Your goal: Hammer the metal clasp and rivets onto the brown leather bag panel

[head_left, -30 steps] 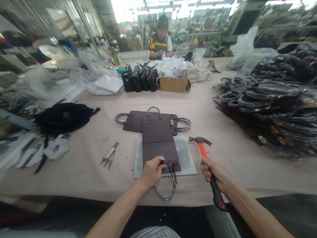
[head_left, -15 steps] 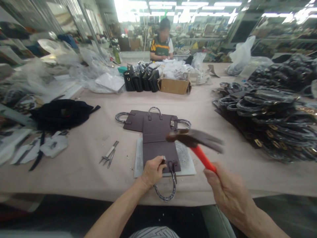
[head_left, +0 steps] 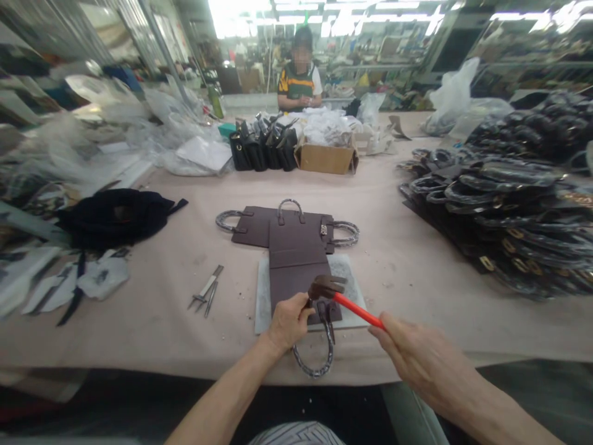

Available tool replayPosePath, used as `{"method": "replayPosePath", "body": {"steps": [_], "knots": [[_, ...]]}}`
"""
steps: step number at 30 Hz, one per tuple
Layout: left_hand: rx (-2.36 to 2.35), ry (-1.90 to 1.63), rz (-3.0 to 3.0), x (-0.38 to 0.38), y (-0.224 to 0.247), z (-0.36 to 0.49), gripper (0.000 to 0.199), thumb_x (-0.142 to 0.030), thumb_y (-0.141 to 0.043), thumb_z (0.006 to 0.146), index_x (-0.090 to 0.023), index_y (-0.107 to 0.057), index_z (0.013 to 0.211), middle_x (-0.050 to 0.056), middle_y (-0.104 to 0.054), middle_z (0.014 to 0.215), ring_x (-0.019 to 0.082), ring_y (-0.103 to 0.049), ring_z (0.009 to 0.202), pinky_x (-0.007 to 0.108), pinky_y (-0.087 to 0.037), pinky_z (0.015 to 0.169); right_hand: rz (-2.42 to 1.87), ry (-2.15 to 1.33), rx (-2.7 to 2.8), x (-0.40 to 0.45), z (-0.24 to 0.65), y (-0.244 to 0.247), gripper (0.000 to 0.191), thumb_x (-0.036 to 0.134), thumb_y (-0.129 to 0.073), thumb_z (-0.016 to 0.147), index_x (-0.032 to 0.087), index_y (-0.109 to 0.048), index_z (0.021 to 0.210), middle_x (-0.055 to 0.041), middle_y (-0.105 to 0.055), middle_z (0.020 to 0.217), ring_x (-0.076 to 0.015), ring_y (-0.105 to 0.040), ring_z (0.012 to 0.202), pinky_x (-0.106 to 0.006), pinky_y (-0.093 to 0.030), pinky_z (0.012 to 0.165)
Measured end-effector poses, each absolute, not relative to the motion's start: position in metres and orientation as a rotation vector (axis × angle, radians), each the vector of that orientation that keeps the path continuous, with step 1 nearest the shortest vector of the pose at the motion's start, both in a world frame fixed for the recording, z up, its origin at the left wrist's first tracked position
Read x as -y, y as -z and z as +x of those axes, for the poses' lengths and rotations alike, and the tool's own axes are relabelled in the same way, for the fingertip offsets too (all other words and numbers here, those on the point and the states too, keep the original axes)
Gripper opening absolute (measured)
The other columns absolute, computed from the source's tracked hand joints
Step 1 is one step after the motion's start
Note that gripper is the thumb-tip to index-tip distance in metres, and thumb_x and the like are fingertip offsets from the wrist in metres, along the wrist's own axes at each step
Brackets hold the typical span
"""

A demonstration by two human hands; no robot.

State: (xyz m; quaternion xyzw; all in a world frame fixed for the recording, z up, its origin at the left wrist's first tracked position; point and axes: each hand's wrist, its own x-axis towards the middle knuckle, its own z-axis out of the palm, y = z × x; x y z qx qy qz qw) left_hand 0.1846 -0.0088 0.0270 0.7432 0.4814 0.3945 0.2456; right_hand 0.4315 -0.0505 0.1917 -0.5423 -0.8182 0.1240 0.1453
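A hammer with a red handle (head_left: pixel 356 309) is in my right hand (head_left: pixel 412 346), its dark head low over the near part of a brown leather panel (head_left: pixel 296 278). My left hand (head_left: pixel 290 321) pinches a small punch-like tool, mostly hidden by the fingers, upright on the panel just under the hammer head. The panel's near end lies on a pale slab (head_left: pixel 345 284). A plastic-wrapped handle (head_left: pixel 315 374) loops from its near edge over the table. Beneath its far part are more brown pieces (head_left: pixel 252 225) with wrapped handles.
Metal tools (head_left: pixel 206 290) lie to the left, beyond them a dark cloth (head_left: pixel 120 213). Wrapped bag pieces are heaped at the right (head_left: pixel 504 210). Black bags (head_left: pixel 264 148) and a cardboard box (head_left: pixel 327 159) stand at the back. A person (head_left: pixel 301 80) sits across the table.
The hammer has come down from its raised position above the panel to the top of the tool in my left hand. My right hand has shifted slightly left; my left hand has barely moved.
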Motion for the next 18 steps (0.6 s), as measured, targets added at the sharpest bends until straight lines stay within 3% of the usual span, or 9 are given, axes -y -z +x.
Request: {"method": "replayPosePath", "body": {"steps": [6,9,12,15,18], "knots": [[-1.297,-1.059,1.994,0.009,-0.033,0.184,0.01,-0.014,-0.056,0.09,-0.021,-0.06,0.097,0.003,-0.069,0.088,0.019,-0.068,0.083,0.028,-0.052,0.077,-1.87,-0.737,1.986,0.027,0.461,-0.158,0.044,0.058,-0.034,0.096,0.025,-0.046,0.069,0.0018,-0.053,0.055,-0.0164,-0.052,0.051,-0.029,-0.035,0.051],[-1.3,-1.022,1.977,0.009,-0.037,0.183,0.009,-0.014,-0.056,0.09,-0.021,-0.06,0.096,0.003,-0.068,0.088,0.018,-0.067,0.081,0.028,-0.052,0.076,-2.081,-0.891,1.846,0.012,0.478,-0.122,0.043,0.053,-0.03,0.097,0.025,-0.043,0.067,0.0022,-0.05,0.054,-0.0157,-0.049,0.047,-0.028,-0.035,0.047],[-1.304,-0.99,1.968,0.01,-0.043,0.182,0.007,-0.017,-0.057,0.091,-0.021,-0.06,0.096,0.004,-0.068,0.088,0.019,-0.066,0.082,0.028,-0.051,0.076,-2.279,-0.818,1.781,0.002,0.489,-0.094,0.04,0.045,-0.031,0.099,0.023,-0.048,0.071,-0.0005,-0.054,0.059,-0.0171,-0.053,0.049,-0.029,-0.038,0.05],[-1.305,-0.964,1.943,0.011,-0.049,0.181,0.006,-0.022,-0.056,0.094,-0.021,-0.06,0.098,0.004,-0.069,0.091,0.019,-0.067,0.086,0.028,-0.051,0.08,-2.181,-0.442,1.922,-0.002,0.481,-0.083,0.031,0.038,-0.04,0.098,0.017,-0.061,0.09,-0.0126,-0.066,0.088,-0.0247,-0.064,0.076,-0.037,-0.047,0.067],[-1.315,-0.929,1.921,0.014,-0.052,0.181,0.008,-0.026,-0.055,0.096,-0.021,-0.061,0.1,0.004,-0.069,0.092,0.018,-0.067,0.088,0.028,-0.052,0.081,-1.746,-0.136,2.119,-0.002,0.447,-0.081,0.034,0.035,-0.045,0.099,0.012,-0.06,0.119,-0.0221,-0.061,0.124,-0.0324,-0.059,0.113,-0.047,-0.049,0.094]]}}
